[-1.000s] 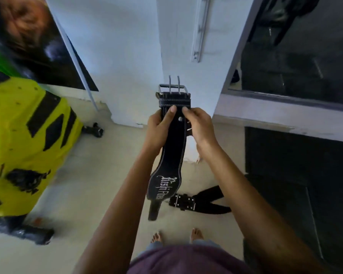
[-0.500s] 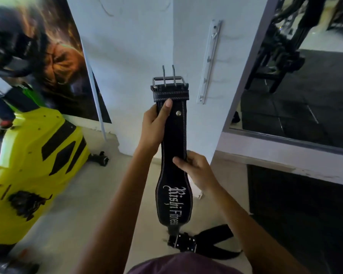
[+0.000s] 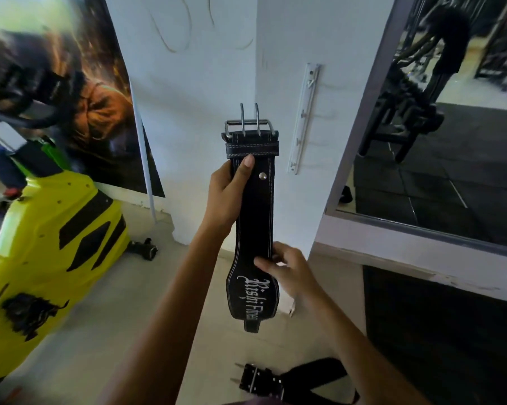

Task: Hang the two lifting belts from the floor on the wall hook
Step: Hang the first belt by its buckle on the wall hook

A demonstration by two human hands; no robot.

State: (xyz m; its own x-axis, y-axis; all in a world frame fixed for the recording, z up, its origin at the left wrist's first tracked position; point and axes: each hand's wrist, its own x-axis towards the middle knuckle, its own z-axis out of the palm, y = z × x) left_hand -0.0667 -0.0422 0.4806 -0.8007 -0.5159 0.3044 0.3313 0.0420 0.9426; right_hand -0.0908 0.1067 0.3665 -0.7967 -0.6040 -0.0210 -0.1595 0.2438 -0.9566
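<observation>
A black leather lifting belt (image 3: 253, 217) with white lettering hangs upright in front of the white wall, its steel two-prong buckle (image 3: 248, 124) on top. My left hand (image 3: 227, 197) grips it just below the buckle. My right hand (image 3: 287, 268) holds the belt's right edge lower down, by the lettering. A white hook rail (image 3: 303, 118) is fixed to the wall up and to the right of the buckle, apart from it. A second black belt (image 3: 299, 382) lies on the floor near my feet.
A yellow exercise machine (image 3: 42, 258) stands at the left. A poster (image 3: 94, 112) covers the left wall. A large mirror (image 3: 439, 127) fills the right wall, above a black floor mat (image 3: 451, 331).
My view has lifted toward the wall. The belt has been raised, and my right hand slid from near the buckle down to the belt's middle a second ago.
</observation>
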